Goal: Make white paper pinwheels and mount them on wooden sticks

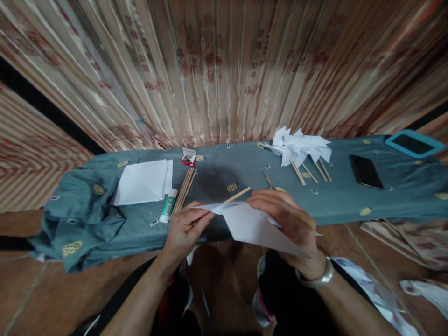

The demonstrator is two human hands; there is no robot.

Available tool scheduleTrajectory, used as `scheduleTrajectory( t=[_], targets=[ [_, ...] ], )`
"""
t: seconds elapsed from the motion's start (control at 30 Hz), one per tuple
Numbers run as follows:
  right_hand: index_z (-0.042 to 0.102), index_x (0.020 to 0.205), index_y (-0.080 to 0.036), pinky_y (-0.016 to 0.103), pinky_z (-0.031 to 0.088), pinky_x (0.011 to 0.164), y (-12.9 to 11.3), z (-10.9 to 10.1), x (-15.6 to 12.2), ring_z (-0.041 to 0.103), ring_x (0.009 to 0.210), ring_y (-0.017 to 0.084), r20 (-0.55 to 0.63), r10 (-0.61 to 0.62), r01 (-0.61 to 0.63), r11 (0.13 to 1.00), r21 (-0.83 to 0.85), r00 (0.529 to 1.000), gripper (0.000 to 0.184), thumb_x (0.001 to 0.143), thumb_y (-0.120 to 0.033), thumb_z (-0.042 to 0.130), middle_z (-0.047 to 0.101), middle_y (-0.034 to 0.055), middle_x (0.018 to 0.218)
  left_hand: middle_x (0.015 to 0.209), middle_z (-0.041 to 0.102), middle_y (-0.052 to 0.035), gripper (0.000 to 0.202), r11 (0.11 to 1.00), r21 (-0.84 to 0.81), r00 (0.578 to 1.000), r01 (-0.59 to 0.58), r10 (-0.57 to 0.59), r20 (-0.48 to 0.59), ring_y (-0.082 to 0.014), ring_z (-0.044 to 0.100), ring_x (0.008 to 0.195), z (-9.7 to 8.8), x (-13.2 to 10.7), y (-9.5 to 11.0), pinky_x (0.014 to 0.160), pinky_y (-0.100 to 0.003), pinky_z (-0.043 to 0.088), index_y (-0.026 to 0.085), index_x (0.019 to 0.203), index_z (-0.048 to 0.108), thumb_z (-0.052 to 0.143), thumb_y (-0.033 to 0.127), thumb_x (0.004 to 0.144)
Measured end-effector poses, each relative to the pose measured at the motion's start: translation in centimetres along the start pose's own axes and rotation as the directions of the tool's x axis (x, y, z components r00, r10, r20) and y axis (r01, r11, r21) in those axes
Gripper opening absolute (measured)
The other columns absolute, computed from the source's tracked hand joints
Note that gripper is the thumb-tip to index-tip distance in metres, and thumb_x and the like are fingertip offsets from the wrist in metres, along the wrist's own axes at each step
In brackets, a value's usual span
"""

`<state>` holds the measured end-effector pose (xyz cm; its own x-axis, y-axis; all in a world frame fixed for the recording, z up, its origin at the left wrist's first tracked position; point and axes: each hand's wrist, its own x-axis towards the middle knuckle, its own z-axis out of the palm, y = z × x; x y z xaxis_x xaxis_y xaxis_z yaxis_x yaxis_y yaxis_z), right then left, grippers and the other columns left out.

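A folded white paper sheet is held over the front edge of a narrow bench covered in grey-blue cloth. My left hand pinches the paper's left tip, fingers closed on it. My right hand lies over the paper's upper right part, fingers curled on it; a silver bangle sits on that wrist. A single wooden stick lies on the cloth just behind the paper.
On the cloth: a stack of white paper, a glue stick, a bundle of wooden sticks, a small red box of pins, finished paper pinwheels, a black phone, a blue-cased tablet. A curtain hangs behind.
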<state>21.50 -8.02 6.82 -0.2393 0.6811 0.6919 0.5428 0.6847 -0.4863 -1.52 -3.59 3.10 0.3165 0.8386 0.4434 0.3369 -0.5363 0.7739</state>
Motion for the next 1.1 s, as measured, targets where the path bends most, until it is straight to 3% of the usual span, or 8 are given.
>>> scheduleTrajectory(
  t=[0.27, 0.6, 0.8, 1.1],
  targets=[
    [0.064, 0.109, -0.019, 0.045, 0.049, 0.089, 0.29, -0.06, 0.17, 0.064, 0.104, 0.025, -0.023, 0.032, -0.032, 0.999, -0.006, 0.999, 0.020, 0.093, -0.024, 0.053, 0.071, 0.0113, 0.101, 0.049, 0.057, 0.0016, 0.035, 0.995, 0.097, 0.998, 0.025, -0.030, 0.049, -0.0123, 0.056, 0.056, 0.31, -0.45, -0.35, 0.063, -0.023, 0.046, 0.018, 0.054, 0.064, 0.055, 0.024, 0.087],
    [0.065, 0.108, -0.019, 0.043, 0.049, 0.089, 0.50, -0.15, 0.02, 0.065, 0.102, 0.025, -0.030, 0.061, -0.061, 0.998, -0.011, 0.998, 0.020, 0.094, -0.026, 0.052, 0.072, 0.0102, 0.101, 0.052, 0.054, 0.0032, 0.033, 0.991, 0.118, 0.996, 0.061, -0.069, 0.064, -0.0096, 0.046, 0.048, 0.69, -0.59, 0.12, 0.059, -0.021, 0.043, 0.018, 0.057, 0.062, 0.053, 0.023, 0.089],
    [0.065, 0.107, -0.020, 0.043, 0.049, 0.089, 0.57, -0.03, 0.02, 0.065, 0.102, 0.024, -0.038, 0.073, -0.073, 0.997, -0.002, 0.997, 0.019, 0.094, -0.025, 0.052, 0.072, 0.0096, 0.100, 0.057, 0.056, 0.0030, 0.031, 0.991, 0.096, 0.993, 0.089, -0.095, 0.069, -0.0084, 0.045, 0.048, 0.79, -0.71, 0.35, 0.056, -0.019, 0.040, 0.017, 0.060, 0.062, 0.053, 0.021, 0.089],
    [0.065, 0.108, -0.022, 0.040, 0.050, 0.088, 0.55, -0.17, 0.19, 0.065, 0.101, 0.023, -0.041, 0.081, -0.081, 0.997, -0.015, 0.996, 0.019, 0.092, -0.026, 0.055, 0.072, 0.0073, 0.100, 0.047, 0.048, 0.0038, 0.038, 0.992, 0.113, 0.993, 0.053, -0.064, 0.096, -0.0093, 0.045, 0.047, 0.61, -0.62, 0.47, 0.057, -0.019, 0.042, 0.018, 0.051, 0.058, 0.051, 0.021, 0.089]
  ],
)
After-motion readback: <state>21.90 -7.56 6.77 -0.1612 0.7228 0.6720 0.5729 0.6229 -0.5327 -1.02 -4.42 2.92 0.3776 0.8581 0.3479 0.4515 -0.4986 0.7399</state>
